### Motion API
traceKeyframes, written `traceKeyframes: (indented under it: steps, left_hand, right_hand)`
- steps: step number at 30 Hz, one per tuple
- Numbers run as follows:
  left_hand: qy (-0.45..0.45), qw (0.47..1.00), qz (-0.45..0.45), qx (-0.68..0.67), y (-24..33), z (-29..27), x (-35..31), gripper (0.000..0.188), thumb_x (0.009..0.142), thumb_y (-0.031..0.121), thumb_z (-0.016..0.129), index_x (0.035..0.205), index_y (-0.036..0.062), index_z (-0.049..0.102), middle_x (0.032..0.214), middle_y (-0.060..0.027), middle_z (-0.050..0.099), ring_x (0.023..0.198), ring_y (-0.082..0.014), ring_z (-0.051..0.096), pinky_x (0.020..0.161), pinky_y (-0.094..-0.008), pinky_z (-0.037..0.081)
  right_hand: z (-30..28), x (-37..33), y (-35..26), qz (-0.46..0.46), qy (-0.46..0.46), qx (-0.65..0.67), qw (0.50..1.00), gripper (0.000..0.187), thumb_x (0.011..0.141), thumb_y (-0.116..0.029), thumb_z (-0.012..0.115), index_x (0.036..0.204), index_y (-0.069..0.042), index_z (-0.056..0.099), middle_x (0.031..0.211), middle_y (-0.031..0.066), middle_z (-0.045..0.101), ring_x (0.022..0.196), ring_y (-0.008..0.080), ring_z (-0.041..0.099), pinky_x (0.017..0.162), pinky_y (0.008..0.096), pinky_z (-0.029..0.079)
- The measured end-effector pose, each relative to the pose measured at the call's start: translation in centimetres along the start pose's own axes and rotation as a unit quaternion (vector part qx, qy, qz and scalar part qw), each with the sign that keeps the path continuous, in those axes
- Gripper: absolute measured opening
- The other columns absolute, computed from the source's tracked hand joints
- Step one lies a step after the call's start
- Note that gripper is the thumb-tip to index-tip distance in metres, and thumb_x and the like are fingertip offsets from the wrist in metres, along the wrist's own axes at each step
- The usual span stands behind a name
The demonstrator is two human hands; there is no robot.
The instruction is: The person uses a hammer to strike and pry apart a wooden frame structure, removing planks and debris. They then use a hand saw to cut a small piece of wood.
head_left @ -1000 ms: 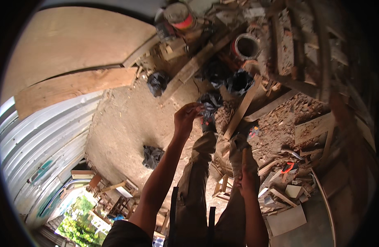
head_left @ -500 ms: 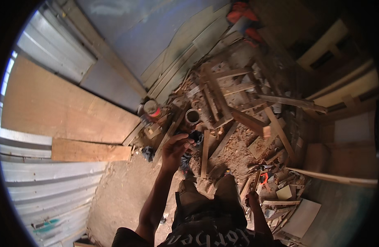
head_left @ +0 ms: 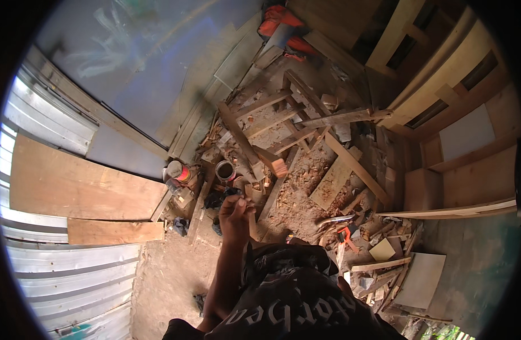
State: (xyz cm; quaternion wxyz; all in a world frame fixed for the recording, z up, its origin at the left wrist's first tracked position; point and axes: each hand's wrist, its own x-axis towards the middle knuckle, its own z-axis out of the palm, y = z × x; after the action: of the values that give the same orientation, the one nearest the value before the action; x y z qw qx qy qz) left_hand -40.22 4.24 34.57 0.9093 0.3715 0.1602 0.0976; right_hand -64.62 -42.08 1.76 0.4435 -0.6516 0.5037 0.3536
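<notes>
The left hand (head_left: 234, 215) has fingertips drawn close, anything pinched unclear, near black bags (head_left: 214, 199) on the dirt floor (head_left: 170, 272). Corrugated metal wall (head_left: 73, 280) stands left, wood scraps (head_left: 379, 265) right; the mostly hidden right hand's (head_left: 344, 285) grip cannot be told.

So the floor (head_left: 167, 272) is brown dirt, smoother on the near left. Wood chips (head_left: 297, 195) are scattered all over the middle, with a flat board (head_left: 335, 182) lying in them. Far left there's an open can (head_left: 225, 170), black plastic (head_left: 214, 199) just beside it, and a red-banded can (head_left: 179, 170). Offcuts (head_left: 380, 249) are heaped near right.
</notes>
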Motion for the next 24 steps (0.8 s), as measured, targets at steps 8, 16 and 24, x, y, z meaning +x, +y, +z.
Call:
traceKeyframes:
  steps: [8, 16, 24]
  left_hand:
    - [0.024, 0.994, -0.069, 0.078, -5.4, 11.9, 2.6, 0.034, 0.096, 0.031, 0.063, 0.121, 0.0086, 0.057, 0.103, -0.0089, 0.066, 0.095, -0.0216, 0.067, 0.079, -0.0335, 0.052]
    - [-0.003, 0.984, -0.157, 0.087, -8.4, 15.7, 11.2, 0.038, 0.096, 0.023, 0.064, 0.128, 0.0058, 0.054, 0.115, -0.0101, 0.064, 0.103, -0.0197, 0.064, 0.088, -0.0330, 0.050]
    - [0.055, 0.965, -0.237, 0.102, -14.9, 15.8, 27.3, 0.038, 0.096, 0.015, 0.061, 0.129, -0.0013, 0.050, 0.123, -0.0153, 0.061, 0.116, -0.0242, 0.059, 0.098, -0.0372, 0.048]
  right_hand:
    - [-7.0, 2.2, -2.8, 0.018, -0.053, -0.057, 0.997, 0.035, 0.091, -0.030, 0.054, 0.073, -0.001, 0.056, 0.054, 0.0102, 0.052, 0.042, 0.0247, 0.053, 0.041, 0.0407, 0.042]
    - [-4.6, 14.2, -13.2, -0.133, -0.085, 0.062, 0.986, 0.029, 0.094, -0.029, 0.059, 0.080, -0.004, 0.059, 0.052, 0.0052, 0.049, 0.044, 0.0178, 0.053, 0.039, 0.0355, 0.042]
    - [-4.3, 10.6, -35.7, -0.354, -0.047, -0.429, 0.830, 0.037, 0.095, -0.041, 0.053, 0.081, -0.009, 0.065, 0.062, 0.0136, 0.060, 0.059, 0.0290, 0.065, 0.049, 0.0418, 0.045]
